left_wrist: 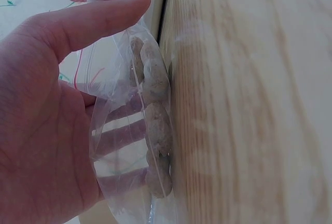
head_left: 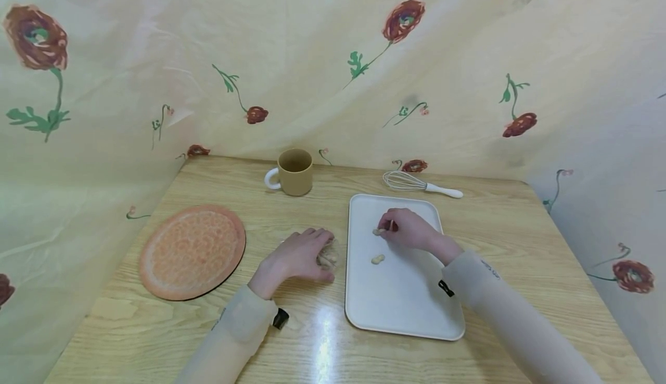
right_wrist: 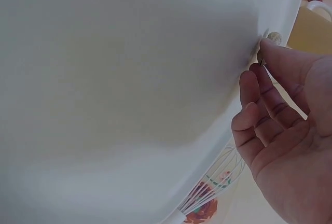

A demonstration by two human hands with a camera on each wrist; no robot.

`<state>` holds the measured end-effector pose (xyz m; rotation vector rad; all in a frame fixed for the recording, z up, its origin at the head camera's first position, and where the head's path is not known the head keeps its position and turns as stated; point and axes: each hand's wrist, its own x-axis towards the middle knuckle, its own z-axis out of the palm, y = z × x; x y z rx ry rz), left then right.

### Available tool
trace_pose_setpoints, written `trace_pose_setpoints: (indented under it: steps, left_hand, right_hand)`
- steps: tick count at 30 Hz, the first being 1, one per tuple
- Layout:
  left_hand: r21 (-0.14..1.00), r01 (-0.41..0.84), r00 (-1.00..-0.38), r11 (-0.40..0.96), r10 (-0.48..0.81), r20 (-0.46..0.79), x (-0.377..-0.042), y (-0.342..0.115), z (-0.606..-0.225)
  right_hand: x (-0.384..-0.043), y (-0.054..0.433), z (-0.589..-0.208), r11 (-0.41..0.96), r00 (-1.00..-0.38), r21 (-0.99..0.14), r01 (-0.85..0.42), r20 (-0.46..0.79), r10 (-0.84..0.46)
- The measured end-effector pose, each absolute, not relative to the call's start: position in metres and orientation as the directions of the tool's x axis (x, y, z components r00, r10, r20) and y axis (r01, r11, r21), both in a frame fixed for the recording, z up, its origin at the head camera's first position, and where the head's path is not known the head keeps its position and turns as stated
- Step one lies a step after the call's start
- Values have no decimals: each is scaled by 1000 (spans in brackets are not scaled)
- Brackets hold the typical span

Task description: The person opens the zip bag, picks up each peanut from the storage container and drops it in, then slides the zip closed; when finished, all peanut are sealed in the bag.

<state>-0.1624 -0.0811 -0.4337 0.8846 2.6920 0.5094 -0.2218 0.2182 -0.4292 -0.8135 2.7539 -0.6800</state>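
Note:
A clear plastic zip bag with several peanuts inside (left_wrist: 156,125) lies on the table left of the tray. My left hand (head_left: 299,257) holds this bag, its fingers behind the plastic and the thumb along the other side. Over the far part of the white tray (head_left: 400,297), my right hand (head_left: 411,229) pinches a peanut (head_left: 378,232) between thumb and fingertips, low at the tray surface. Another peanut (head_left: 377,259) lies on the tray, nearer to me. In the right wrist view the pinched peanut (right_wrist: 274,38) is partly covered by the thumb.
A brown mug (head_left: 295,173) with a white handle stands at the back of the wooden table. Behind the tray lies a white-handled whisk (head_left: 424,185). A round orange patterned mat (head_left: 192,252) is on the left. Flower-printed cloth (head_left: 312,54) hangs around the table.

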Motion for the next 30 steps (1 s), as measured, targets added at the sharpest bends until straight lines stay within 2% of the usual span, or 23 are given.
trace_pose_setpoints:
  steps: [11, 20, 30]
  left_hand:
    - [414, 515, -780, 751, 611, -137, -162, -81, -433]
    - [424, 512, -781, 747, 610, -133, -162, -81, -432]
    - [415, 523, -779, 745, 615, -122, -164, -81, -433]
  right_hand:
    - [-209, 205, -418, 645, -781, -531, -549, 52, -622]
    - [-192, 177, -407, 640, -756, -520, -566, 18, -654]
    - [-180, 148, -411, 603, -717, -518, -606, 28, -696]
